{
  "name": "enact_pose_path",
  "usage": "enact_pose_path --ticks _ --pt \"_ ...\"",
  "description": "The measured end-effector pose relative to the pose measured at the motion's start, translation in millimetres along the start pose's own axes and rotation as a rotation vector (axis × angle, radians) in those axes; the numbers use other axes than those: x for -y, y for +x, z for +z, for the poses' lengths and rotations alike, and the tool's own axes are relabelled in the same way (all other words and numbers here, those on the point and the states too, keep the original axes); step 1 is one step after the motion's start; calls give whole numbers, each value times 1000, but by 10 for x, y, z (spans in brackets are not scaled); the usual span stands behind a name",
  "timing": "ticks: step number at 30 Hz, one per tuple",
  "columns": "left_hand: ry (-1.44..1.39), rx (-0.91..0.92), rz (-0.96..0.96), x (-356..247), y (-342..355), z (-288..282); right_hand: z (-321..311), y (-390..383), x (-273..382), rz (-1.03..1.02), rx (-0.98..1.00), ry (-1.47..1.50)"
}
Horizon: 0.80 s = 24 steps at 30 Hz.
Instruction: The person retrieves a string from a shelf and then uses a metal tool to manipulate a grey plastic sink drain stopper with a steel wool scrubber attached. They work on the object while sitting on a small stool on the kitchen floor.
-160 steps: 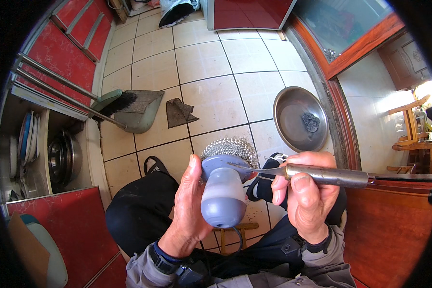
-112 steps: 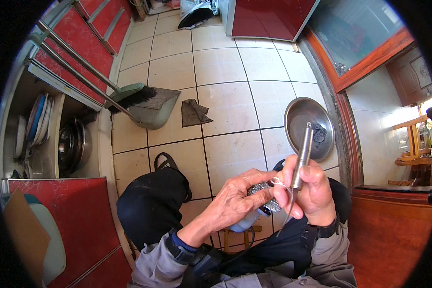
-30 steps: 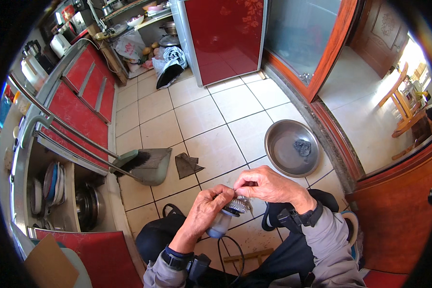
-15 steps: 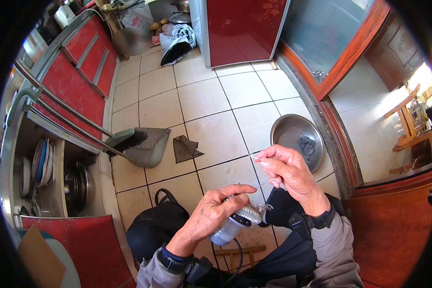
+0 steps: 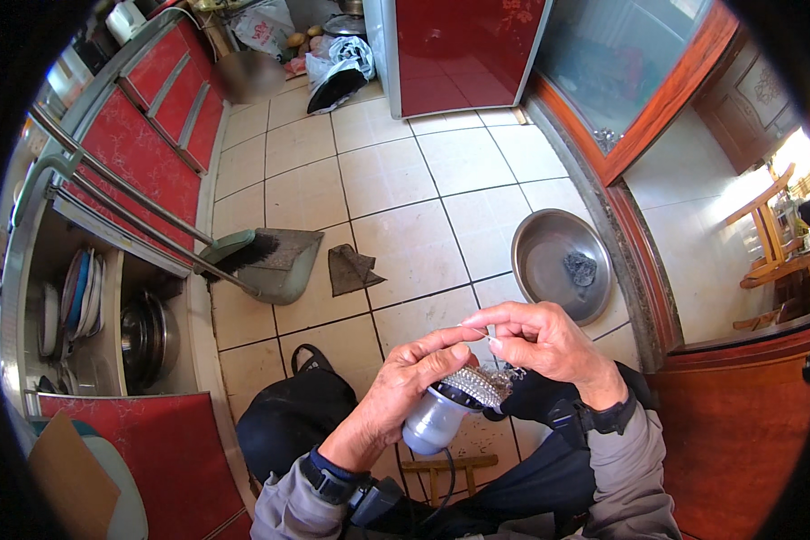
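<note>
My left hand [image 5: 385,385] is wrapped round a silvery, rounded device [image 5: 430,423] with a black collar and a cord from its lower end. Round the collar sits a bright silver band [image 5: 479,387] that looks braided or beaded, loose strands at its right end. My right hand [image 5: 553,349] is closed in a pinch on a thin pale strand [image 5: 484,335]. That strand spans the small gap to the fingertips of my left hand. Whether it joins the band I cannot tell.
A steel basin [image 5: 535,270] with a dark scouring pad [image 5: 580,268] stands on the tiles ahead right. A dustpan [image 5: 288,279] and a dark folded cloth [image 5: 351,270] lie ahead left. The open cupboard [image 5: 202,342] holds plates and pans. Between my legs is a wooden stool bar [image 5: 448,464].
My right hand has come left and down, bringing its fingertips close to my left hand's. The device has turned slightly, showing more of its silvery body.
</note>
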<state>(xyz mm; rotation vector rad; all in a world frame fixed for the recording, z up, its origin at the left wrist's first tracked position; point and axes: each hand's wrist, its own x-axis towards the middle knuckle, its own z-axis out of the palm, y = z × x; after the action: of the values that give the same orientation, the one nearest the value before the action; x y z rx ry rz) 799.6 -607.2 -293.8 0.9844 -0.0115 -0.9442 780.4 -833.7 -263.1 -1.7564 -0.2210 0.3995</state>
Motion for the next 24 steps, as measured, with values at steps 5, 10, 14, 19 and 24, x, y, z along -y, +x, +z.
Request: enact_pose_path --ticks 5,10,14,19,24 --pt "-104 -56 -5 3 -2 10 -16 -34 31 -58 70 -99" --pt "-79 -19 -8 -26 -23 -4 14 -18 -15 -99 60 -58" --pt "-65 -36 32 -13 -13 15 8 -40 -6 -47 56 -12" --pt "-90 -98 66 -69 -36 -4 -33 -47 19 -12 38 -71" --pt "-95 -262 299 -209 -72 -109 -169 -28 -51 -53 27 -178"
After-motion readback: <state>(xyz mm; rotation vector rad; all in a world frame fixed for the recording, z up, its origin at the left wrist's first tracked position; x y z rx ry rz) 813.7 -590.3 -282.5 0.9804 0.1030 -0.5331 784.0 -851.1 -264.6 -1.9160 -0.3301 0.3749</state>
